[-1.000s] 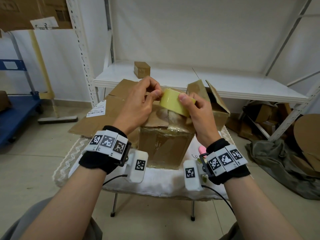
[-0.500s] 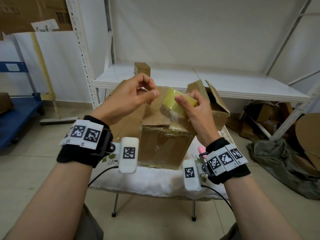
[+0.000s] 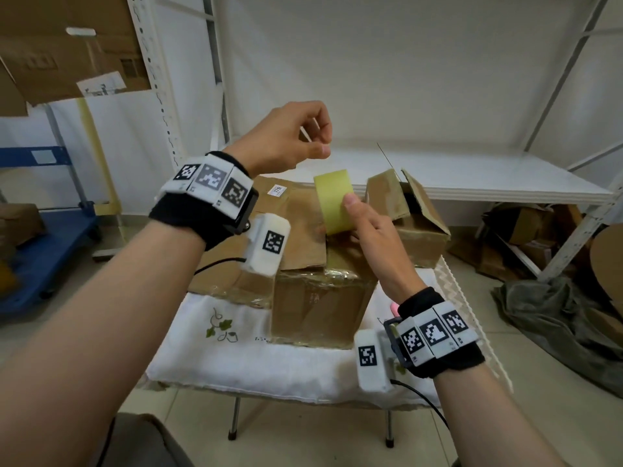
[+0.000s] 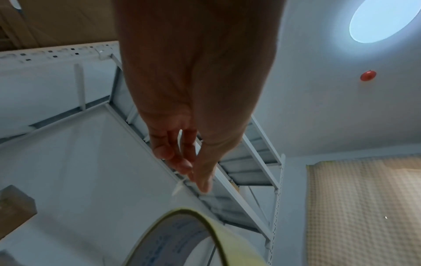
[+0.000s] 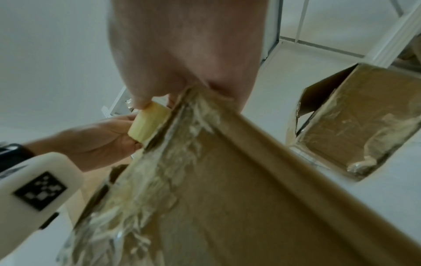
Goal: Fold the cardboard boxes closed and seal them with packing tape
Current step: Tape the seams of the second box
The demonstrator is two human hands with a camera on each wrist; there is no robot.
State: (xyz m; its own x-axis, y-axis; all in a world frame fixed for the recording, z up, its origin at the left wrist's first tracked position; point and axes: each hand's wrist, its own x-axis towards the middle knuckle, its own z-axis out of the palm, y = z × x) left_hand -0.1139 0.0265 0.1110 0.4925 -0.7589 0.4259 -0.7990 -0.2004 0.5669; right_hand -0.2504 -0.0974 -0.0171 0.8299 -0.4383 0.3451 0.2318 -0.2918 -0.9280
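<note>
A taped-over cardboard box (image 3: 320, 305) stands on a white-clothed table (image 3: 253, 358); its flaps lie roughly folded. My right hand (image 3: 337, 214) grips a yellowish tape roll (image 3: 333, 197) just above the box's top, thumb on the roll's outer face. In the right wrist view the roll (image 5: 148, 124) sits at the box's (image 5: 227, 198) ragged taped edge. My left hand (image 3: 320, 148) is raised above and left of the roll, thumb and fingers pinched together. In the left wrist view its fingertips (image 4: 182, 165) hold a thin pale sliver of tape above the roll (image 4: 182, 243).
A second box (image 3: 421, 230) with open flaps stands to the right on the table. Flat cardboard (image 3: 276, 193) lies behind. A white shelf (image 3: 472, 176) runs across the back, holding a small box (image 4: 13, 207). A blue cart (image 3: 43, 237) stands left and dark cloth (image 3: 556, 315) lies right.
My left hand left the roll and rose up and to the left, still pinched. My right hand tilted the roll more upright above the box.
</note>
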